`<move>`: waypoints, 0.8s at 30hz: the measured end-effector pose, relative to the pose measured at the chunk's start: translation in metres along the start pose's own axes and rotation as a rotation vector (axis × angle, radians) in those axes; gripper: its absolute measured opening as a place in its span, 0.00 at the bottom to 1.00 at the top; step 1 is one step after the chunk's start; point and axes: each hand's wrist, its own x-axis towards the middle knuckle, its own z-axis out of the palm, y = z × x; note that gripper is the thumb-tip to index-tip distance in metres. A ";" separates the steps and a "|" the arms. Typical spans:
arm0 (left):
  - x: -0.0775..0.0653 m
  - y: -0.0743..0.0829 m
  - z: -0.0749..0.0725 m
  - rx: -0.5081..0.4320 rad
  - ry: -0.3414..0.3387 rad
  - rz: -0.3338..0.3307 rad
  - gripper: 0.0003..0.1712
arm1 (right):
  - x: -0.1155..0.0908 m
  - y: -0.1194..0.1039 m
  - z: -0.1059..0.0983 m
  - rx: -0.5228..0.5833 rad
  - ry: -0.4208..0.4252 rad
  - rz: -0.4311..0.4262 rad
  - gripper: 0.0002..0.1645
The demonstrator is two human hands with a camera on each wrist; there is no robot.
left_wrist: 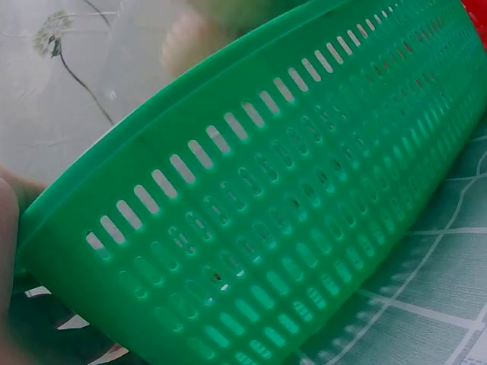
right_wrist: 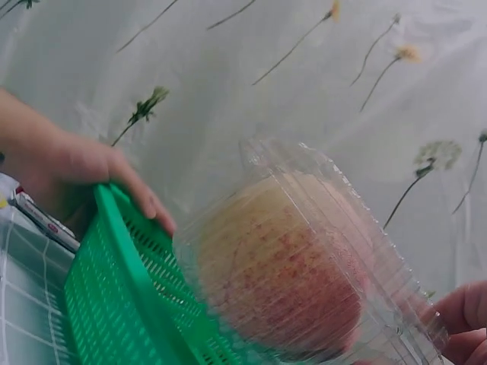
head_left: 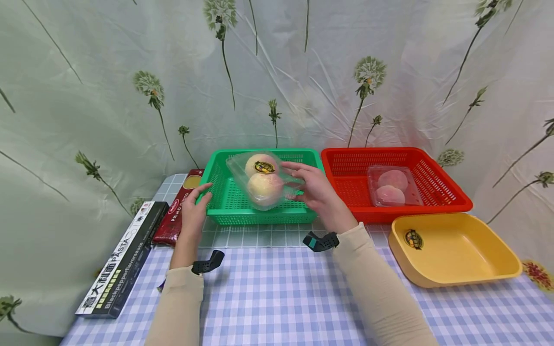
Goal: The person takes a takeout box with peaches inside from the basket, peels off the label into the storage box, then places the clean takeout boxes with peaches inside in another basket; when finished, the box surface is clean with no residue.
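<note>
Pinching the clear peach box (head_left: pixel 264 180) by one end, the right hand (head_left: pixel 318 194) could have dropped it; the left hand (head_left: pixel 193 209) gripped the green basket (head_left: pixel 229 204) corner.

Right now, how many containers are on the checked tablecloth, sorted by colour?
Green slotted plastic basket: 1
Red slotted plastic basket: 1
Yellow plastic tray: 1
Clear plastic peach clamshells: 2
Total: 5

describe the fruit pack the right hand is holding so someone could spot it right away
Find the green basket at the middle back of the checked table. The clear pack is held over it by the right hand. Unlike the pack lying in the red basket, it bears a dark round sticker.
</note>
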 end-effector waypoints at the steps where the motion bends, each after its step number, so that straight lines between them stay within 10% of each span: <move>1: 0.000 0.001 0.001 -0.003 0.014 0.008 0.21 | -0.004 -0.001 -0.002 0.003 -0.004 -0.004 0.24; 16: -0.011 0.024 0.008 0.065 0.385 0.164 0.17 | -0.059 0.008 -0.046 0.020 -0.100 -0.082 0.22; 24: -0.023 0.049 0.017 -0.051 0.327 0.317 0.17 | -0.078 0.020 -0.068 -0.072 -0.199 -0.125 0.20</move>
